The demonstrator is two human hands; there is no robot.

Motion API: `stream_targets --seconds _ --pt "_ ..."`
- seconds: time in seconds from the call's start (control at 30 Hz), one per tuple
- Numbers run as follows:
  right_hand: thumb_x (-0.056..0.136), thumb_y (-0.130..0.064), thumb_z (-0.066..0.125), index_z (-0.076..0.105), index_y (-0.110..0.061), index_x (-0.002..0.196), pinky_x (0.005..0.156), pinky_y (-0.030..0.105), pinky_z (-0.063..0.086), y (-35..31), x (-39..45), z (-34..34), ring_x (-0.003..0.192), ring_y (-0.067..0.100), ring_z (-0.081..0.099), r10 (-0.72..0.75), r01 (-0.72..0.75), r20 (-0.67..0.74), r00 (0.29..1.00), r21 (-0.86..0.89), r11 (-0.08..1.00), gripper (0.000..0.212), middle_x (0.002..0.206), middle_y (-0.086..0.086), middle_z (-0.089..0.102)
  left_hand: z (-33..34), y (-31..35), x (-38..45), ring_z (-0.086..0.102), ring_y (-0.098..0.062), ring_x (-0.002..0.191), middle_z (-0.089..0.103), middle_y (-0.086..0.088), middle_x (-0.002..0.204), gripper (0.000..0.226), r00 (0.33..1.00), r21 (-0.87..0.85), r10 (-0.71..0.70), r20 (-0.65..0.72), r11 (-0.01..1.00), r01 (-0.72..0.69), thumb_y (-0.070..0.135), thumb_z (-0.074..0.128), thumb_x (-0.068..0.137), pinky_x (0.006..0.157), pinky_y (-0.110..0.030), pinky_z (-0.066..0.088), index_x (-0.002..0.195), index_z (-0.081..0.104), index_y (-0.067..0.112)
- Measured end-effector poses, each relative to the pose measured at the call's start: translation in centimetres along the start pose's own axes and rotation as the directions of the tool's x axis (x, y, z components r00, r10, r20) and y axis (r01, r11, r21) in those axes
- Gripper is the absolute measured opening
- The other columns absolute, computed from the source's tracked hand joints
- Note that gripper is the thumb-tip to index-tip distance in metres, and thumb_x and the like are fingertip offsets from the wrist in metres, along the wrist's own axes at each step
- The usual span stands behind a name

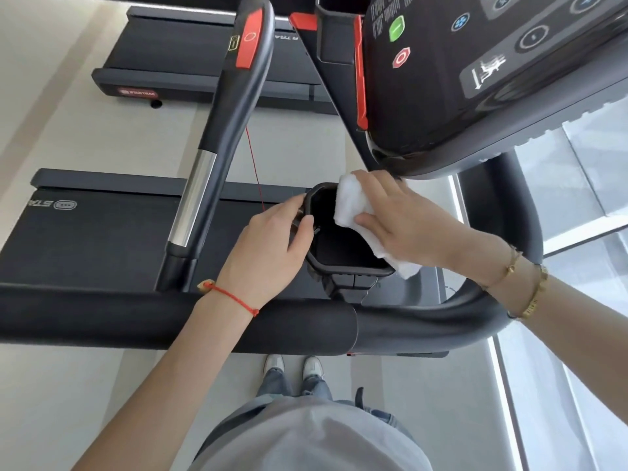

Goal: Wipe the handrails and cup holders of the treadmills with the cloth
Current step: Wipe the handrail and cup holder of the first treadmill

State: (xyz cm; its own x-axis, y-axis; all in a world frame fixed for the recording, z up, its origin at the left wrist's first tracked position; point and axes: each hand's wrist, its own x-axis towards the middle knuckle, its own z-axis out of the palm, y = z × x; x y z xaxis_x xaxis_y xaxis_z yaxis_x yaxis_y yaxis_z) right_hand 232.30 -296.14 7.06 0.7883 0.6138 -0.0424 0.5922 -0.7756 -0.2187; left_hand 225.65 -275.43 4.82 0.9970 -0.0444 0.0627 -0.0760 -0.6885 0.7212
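A black cup holder (343,265) hangs below the treadmill console, just beyond the near padded handrail (170,321). My left hand (268,248) grips its left rim, thumb over the edge. My right hand (404,220) holds a folded white cloth (351,202) pressed against the holder's right rim; part of the cloth sticks out below my wrist. A second black handrail (234,107) with a chrome section and a red end runs away from me on the left.
The console (475,73) with its buttons overhangs the cup holder at upper right. A thin red cord (255,168) hangs beside the far handrail. The treadmill belt (102,239) lies below, another treadmill (176,62) beyond. A window is on the right.
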Motion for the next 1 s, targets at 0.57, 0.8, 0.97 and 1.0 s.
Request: stream_targets --seconds 0.57,0.8,0.97,1.0 --pt "0.094 -0.028 0.055 0.023 -0.016 0.145 0.076 0.03 0.031 0.1 -2.1 0.6 0.089 0.025 0.043 0.308 -0.301 0.048 0.95 0.397 0.867 0.061 0.106 0.005 0.047 0.1 -0.4 0.2 0.061 -0.006 0.089 0.067 0.01 0.102 0.034 0.999 -0.02 -0.029 0.018 0.999 0.03 0.031 0.043 0.101 0.087 -0.031 0.051 0.132 0.057 0.026" --pt "0.094 -0.021 0.056 0.026 -0.002 0.135 0.067 0.027 0.04 -0.1 -1.4 0.6 0.078 0.015 0.048 0.356 -0.377 0.136 0.924 0.463 0.802 0.053 0.089 0.005 0.052 0.2 -0.3 0.3 0.062 -0.014 0.09 0.067 0.006 0.097 0.03 1.0 0.011 -0.007 0.008 1.0 0.007 0.028 0.043 0.102 0.085 -0.041 0.052 0.127 0.058 0.024" --pt "0.097 -0.023 0.051 0.034 -0.004 0.132 0.081 0.039 0.043 0.1 -0.3 0.3 0.097 0.031 0.054 0.369 -0.384 0.126 0.921 0.455 0.803 0.044 0.111 0.017 0.058 0.1 -0.2 0.2 0.063 -0.014 0.092 0.067 0.004 0.099 0.031 1.0 0.005 -0.009 0.015 1.0 0.008 0.029 0.043 0.102 0.087 -0.043 0.053 0.127 0.058 0.024" --pt "0.098 -0.023 0.05 0.031 -0.004 0.135 0.081 0.038 0.042 0.1 -1.0 0.6 0.095 0.03 0.053 0.357 -0.361 0.099 0.929 0.46 0.812 0.046 0.109 0.016 0.058 0.1 -0.2 0.2 0.063 -0.014 0.093 0.067 0.005 0.1 0.031 1.0 0.004 -0.015 0.017 1.0 0.015 0.03 0.043 0.102 0.088 -0.043 0.052 0.128 0.058 0.024"
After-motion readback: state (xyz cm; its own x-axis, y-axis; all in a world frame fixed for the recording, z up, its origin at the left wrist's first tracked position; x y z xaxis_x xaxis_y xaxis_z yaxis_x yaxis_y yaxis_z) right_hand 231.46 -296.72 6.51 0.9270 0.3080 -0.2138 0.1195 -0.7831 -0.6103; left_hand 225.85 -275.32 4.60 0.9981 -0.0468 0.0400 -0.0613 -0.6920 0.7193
